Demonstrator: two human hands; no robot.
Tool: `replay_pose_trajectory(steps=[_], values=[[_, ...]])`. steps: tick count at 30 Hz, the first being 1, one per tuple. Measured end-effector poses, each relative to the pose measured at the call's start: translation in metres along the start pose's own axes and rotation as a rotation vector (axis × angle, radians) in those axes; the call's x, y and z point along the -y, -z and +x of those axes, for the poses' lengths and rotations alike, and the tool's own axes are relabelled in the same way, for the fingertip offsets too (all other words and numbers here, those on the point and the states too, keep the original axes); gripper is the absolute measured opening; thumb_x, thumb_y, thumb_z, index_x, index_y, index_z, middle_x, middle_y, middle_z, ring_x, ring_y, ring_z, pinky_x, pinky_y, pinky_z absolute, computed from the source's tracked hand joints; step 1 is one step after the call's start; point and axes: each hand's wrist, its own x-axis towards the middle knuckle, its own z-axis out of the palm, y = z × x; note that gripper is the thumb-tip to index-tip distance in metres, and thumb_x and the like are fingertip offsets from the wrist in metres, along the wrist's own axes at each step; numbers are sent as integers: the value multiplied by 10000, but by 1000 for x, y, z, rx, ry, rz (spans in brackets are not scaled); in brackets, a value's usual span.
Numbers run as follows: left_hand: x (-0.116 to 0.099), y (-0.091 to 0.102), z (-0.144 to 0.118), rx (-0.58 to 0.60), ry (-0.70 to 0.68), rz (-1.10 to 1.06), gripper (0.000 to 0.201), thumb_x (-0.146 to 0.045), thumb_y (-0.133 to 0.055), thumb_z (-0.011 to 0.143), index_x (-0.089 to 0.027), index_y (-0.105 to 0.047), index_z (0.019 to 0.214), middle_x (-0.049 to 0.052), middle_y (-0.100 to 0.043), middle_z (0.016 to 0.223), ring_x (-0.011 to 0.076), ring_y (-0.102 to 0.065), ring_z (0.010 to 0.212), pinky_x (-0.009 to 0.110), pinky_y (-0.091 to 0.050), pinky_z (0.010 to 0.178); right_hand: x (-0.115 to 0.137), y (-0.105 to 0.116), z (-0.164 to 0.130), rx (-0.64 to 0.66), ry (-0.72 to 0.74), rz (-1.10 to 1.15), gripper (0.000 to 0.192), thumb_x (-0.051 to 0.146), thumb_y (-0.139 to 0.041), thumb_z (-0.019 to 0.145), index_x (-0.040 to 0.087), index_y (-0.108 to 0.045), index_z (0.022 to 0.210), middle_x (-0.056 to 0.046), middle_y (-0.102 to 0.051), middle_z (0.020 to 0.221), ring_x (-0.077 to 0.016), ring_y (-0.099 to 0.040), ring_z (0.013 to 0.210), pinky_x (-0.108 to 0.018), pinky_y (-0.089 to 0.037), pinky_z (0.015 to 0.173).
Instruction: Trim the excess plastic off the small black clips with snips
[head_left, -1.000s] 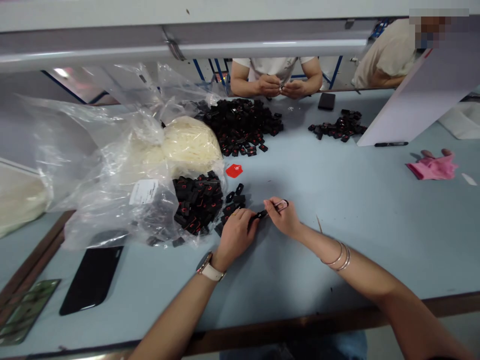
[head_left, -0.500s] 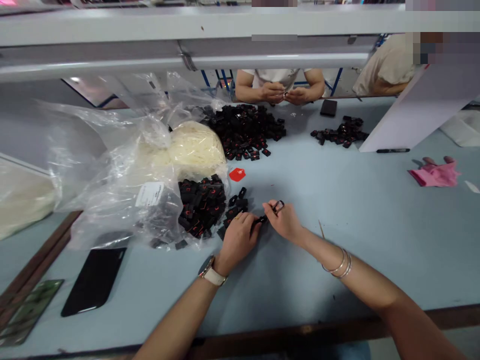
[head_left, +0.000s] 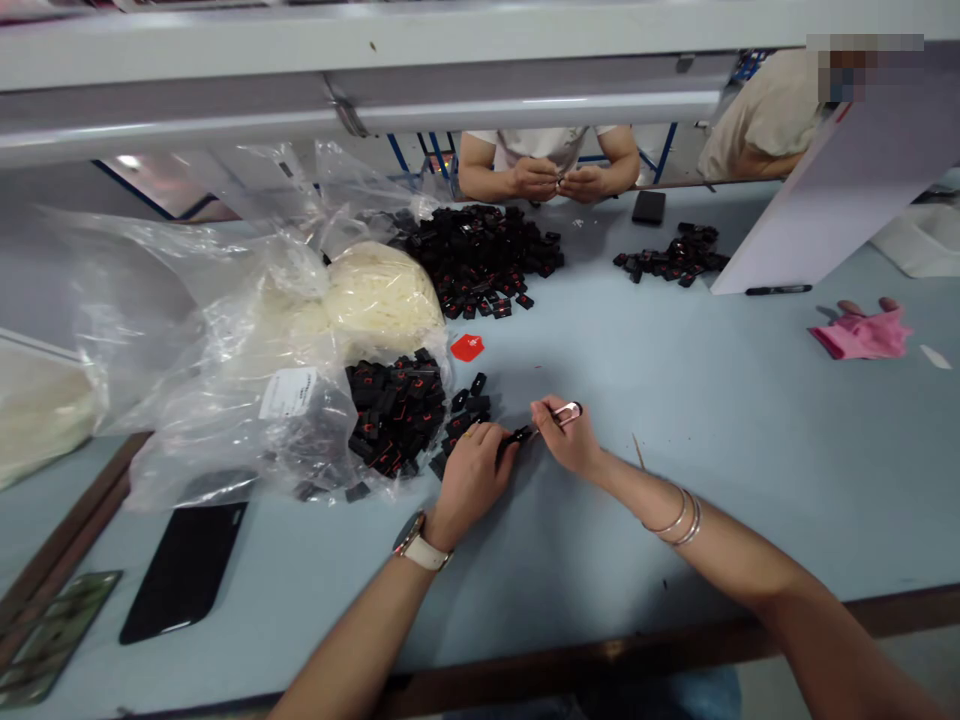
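Observation:
My left hand (head_left: 476, 470) is closed on a small black plastic piece (head_left: 516, 437), which sticks out past the thumb and fingertips just above the table. My right hand (head_left: 568, 437) grips a slim, shiny metal tool with a rounded dark end (head_left: 571, 411); its kind is not clear. The tool's thin tip points at the black piece, and whether they touch is too small to tell. Beside my left fingers lie loose black pieces (head_left: 472, 405). A larger heap of black pieces with red marks (head_left: 396, 410) spills from a clear plastic bag (head_left: 217, 390).
Pale yellow material (head_left: 386, 300) bulges from the plastic. Further back are a big black heap (head_left: 480, 250), a smaller one (head_left: 675, 258) and a co-worker's hands (head_left: 559, 180). A red tag (head_left: 467, 347), black phone (head_left: 184, 570), pink glove (head_left: 862, 333) and white divider (head_left: 810, 200) stand around.
My right hand has shifted slightly right, away from my left hand, and more of the metal tool shows. The left hand keeps hold of the black piece. The view has moved a little.

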Motion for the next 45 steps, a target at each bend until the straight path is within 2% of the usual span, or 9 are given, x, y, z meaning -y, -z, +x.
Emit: replay_pose_trajectory(steps=[5, 14, 18, 23, 26, 31, 35, 40, 45], values=[[1, 0, 0, 1, -4, -37, 100, -213, -463, 910, -173, -537, 855, 77, -611, 812, 231, -564, 788, 375, -505, 730, 3, -1, 0, 69, 18, -31, 378, 470, -347, 910, 204, -474, 673, 30, -434, 512, -101, -409, 488, -232, -296, 504], [1, -1, -1, 9, -3, -15, 112, -223, -458, 913, -181, -543, 854, 75, -608, 811, 232, -563, 790, 386, -501, 752, 1, -6, 3, 115, 134, -239, 352, 440, -361, 915, 213, -496, 682, -1, -510, 566, -122, -439, 526, -251, -282, 538], [2, -1, -1, 15, 12, -5, 110, -231, -462, 913, -177, -543, 863, 79, -607, 818, 235, -566, 800, 375, -501, 736, -2, -4, 1, 16, 55, -22, 384, 479, -362, 910, 213, -474, 656, 27, -452, 518, -105, -405, 489, -235, -303, 505], [0, -1, -1, 16, 9, 4, 121, -244, -455, 917, -183, -551, 878, 72, -612, 829, 226, -568, 805, 363, -495, 736, -2, 1, 7, -163, -163, 305, 449, 590, -423, 847, 213, -458, 605, 59, -389, 421, -89, -387, 384, -219, -284, 405], [-3, 1, 0, 5, -6, 39, 118, -246, -466, 901, -177, -552, 856, 80, -608, 819, 233, -564, 811, 364, -492, 731, -3, 2, 12, -205, -255, 386, 462, 620, -487, 789, 205, -471, 587, 60, -402, 406, -81, -395, 354, -212, -266, 376], [-10, 12, 1, 11, 33, 200, 133, -298, -547, 843, -178, -551, 785, 103, -600, 814, 278, -553, 846, 417, -477, 751, -4, 3, 14, -231, -295, 428, 465, 635, -528, 748, 198, -487, 595, 60, -414, 413, -78, -409, 352, -208, -278, 370], [-16, 14, -1, -21, 40, 208, 235, -369, -577, 848, -160, -586, 956, 158, -612, 1048, 325, -545, 1009, 471, -467, 829, -4, 4, 15, -265, -319, 457, 469, 644, -533, 732, 199, -483, 589, 54, -426, 419, -77, -398, 345, -212, -285, 360], [-18, 8, -3, 36, -96, 211, 154, -211, -523, 885, -215, -630, 995, 134, -543, 1324, 336, -444, 1264, 547, -377, 998, -6, 4, 16, -297, -332, 500, 460, 629, -546, 732, 200, -477, 581, 56, -418, 408, -77, -388, 342, -213, -280, 354], [-4, 8, -1, -4, 37, 290, 169, -126, -490, 878, -172, -648, 917, 172, -505, 1383, 374, -388, 1328, 640, -299, 1037, -4, 5, 15, -275, -332, 497, 467, 634, -555, 721, 195, -487, 578, 56, -414, 406, -79, -387, 348, -215, -281, 360]])
